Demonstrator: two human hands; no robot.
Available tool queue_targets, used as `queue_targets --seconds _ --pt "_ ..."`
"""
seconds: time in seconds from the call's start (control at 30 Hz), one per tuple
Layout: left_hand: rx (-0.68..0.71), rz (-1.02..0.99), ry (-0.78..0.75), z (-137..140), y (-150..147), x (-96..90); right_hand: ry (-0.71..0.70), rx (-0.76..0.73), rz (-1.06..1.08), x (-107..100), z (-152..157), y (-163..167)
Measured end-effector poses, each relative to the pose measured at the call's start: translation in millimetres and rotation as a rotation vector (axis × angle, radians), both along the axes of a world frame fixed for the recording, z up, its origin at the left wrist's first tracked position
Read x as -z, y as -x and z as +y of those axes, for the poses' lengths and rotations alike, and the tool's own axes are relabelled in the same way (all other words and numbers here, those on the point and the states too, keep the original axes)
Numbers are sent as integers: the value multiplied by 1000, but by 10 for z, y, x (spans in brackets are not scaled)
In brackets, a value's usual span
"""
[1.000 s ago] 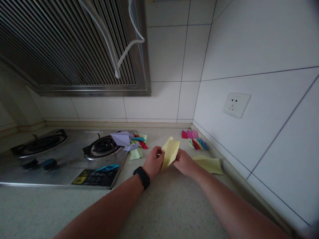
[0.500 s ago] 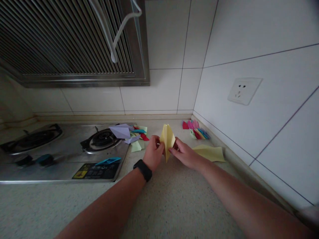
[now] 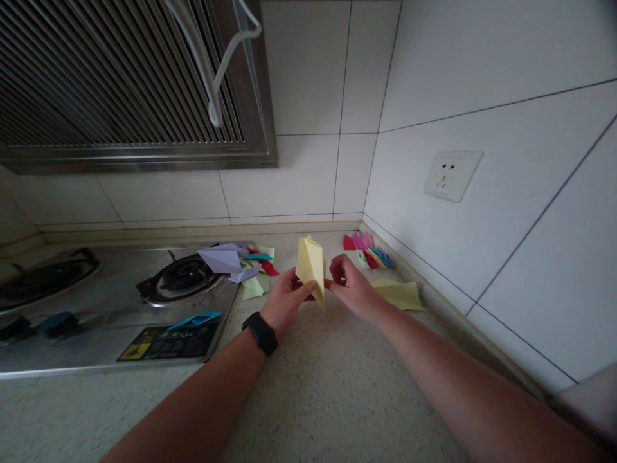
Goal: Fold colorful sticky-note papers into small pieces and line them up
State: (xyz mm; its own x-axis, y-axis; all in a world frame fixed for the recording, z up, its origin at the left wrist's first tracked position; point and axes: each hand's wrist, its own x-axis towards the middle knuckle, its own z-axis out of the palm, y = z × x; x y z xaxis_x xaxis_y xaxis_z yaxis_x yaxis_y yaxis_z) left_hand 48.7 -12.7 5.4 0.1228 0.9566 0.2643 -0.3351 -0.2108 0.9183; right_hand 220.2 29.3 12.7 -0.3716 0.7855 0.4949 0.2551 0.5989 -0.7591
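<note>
Head view: a white tiled wall (image 3: 308,77) rose behind the speckled counter (image 3: 308,392). Over it, the left hand (image 3: 284,301) pinched a folded yellow paper (image 3: 311,262), long axis near upright, narrow point downward; the right hand (image 3: 355,290) was close beside, its contact unclear to me.

Between the hands (image 3: 283,301), the folded yellow sheet (image 3: 310,262) is matt, creased paper. To their left, the gas stove (image 3: 108,344) is smooth metal with a dull sheen; beneath them, the counter (image 3: 308,386) looks smooth, speckled and stone-like.
</note>
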Motion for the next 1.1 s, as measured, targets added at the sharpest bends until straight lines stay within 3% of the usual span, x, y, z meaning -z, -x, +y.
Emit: queue_targets --seconds 0.23,0.33,0.4,0.53,0.7,0.83,0.97,1.1 --pt "51 9 6 -10 13 8 120 -147 -120 -2 -68 -17" --pt "9 0 9 -2 24 10 221 -208 -98 -3 -105 -34" --pt "-42 10 16 3 34 8 212 -234 -95 -3 -118 -34" --pt "-146 116 44 14 61 2 157 -203 -105 38 -96 -3" --pt "-71 284 20 38 98 37 214 -197 -61 81 -52 22" --pt "-24 305 71 56 111 80 217 -197 -35 54 -47 20" --pt "-74 285 71 71 111 81 309 -193 -49 67 -19 -8" --pt "-92 255 74 77 114 74 376 -294 -147 110 7 -58"
